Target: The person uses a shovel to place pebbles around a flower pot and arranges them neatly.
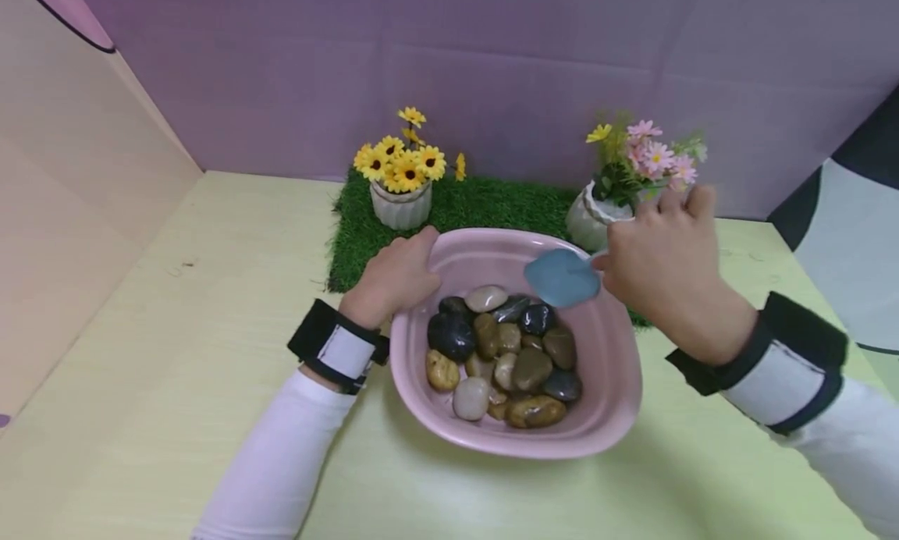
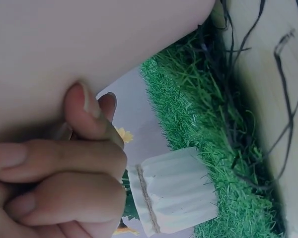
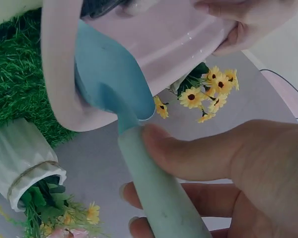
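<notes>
A pink basin stands on the table, tilted slightly in the head view, with several wet-looking stones in black, brown, yellow and white lying inside. At its left rim, my left hand grips the edge, thumb on the inner side and fingers outside. My right hand holds a small trowel by its pale green handle, thumb along one side and fingers round the other. The blue blade hangs over the basin's upper right part, above the stones. No load shows on the blade.
Behind the basin lies a green artificial grass mat. A white pot of yellow flowers stands on it at the left. Another white pot with pink flowers is at the right, close to my right hand. A purple cloth backdrop rises behind.
</notes>
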`<state>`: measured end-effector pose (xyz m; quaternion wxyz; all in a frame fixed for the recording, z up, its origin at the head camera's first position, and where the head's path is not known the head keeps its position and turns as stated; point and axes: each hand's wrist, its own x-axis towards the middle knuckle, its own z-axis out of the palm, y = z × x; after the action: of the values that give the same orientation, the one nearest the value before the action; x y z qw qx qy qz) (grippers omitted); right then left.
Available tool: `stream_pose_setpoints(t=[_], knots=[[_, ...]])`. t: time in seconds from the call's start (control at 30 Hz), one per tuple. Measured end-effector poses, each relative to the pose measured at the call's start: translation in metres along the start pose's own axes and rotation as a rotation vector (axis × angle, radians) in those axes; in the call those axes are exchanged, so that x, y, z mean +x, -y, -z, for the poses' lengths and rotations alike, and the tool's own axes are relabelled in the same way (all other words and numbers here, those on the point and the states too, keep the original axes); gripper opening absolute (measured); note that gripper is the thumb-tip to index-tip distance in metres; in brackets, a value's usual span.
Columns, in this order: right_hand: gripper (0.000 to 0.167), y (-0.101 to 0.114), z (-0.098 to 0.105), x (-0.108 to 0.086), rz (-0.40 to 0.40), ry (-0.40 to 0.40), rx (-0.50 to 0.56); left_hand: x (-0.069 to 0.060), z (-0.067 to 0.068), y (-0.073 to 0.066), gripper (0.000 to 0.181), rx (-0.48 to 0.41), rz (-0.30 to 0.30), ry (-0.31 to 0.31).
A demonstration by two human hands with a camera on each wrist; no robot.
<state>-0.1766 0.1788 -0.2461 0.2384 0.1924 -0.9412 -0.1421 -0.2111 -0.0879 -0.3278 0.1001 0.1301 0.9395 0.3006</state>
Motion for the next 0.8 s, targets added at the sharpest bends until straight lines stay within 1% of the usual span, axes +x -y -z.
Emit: stream_pose_setpoints(t=[0.07,0.17,0.3,0.37,0.5,0.6,0.73,0.8], knots=[[0.057,0.001,-0.0018,0.0005,0.018,-0.014,0.007,0.0007,-0.0002,0.0003,0.05,0.003,-0.005,-0.003],[0.057,0.0039,-0.0014,0.0018,0.033,0.005,-0.017,0.0014,-0.0004,0.001,0.049,0.006,-0.01,-0.013],[0.054,0.0086,0.0015,0.002,0.033,0.095,-0.026,0.0008,-0.0001,0.0012,0.048,-0.007,-0.015,-0.014],[0.052,0.0093,0.002,0.0014,0.041,0.127,-0.021,0.0001,-0.0002,0.0013,0.048,-0.017,-0.013,-0.011],[0.047,0.0087,0.0022,-0.0004,0.042,0.274,-0.018,0.0001,-0.0009,0.0015,0.047,-0.024,-0.009,-0.009],[0.045,0.007,0.0023,-0.0016,0.02,0.383,-0.005,0.001,-0.0012,0.0012,0.047,-0.023,-0.009,-0.014],[0.046,0.0033,0.0026,-0.0026,0.004,0.473,0.018,0.0012,-0.0011,0.0009,0.047,-0.013,-0.006,-0.019],[0.047,0.0008,0.0024,-0.0012,-0.003,0.543,0.033,0.001,-0.0009,0.0009,0.048,-0.009,-0.004,-0.018]])
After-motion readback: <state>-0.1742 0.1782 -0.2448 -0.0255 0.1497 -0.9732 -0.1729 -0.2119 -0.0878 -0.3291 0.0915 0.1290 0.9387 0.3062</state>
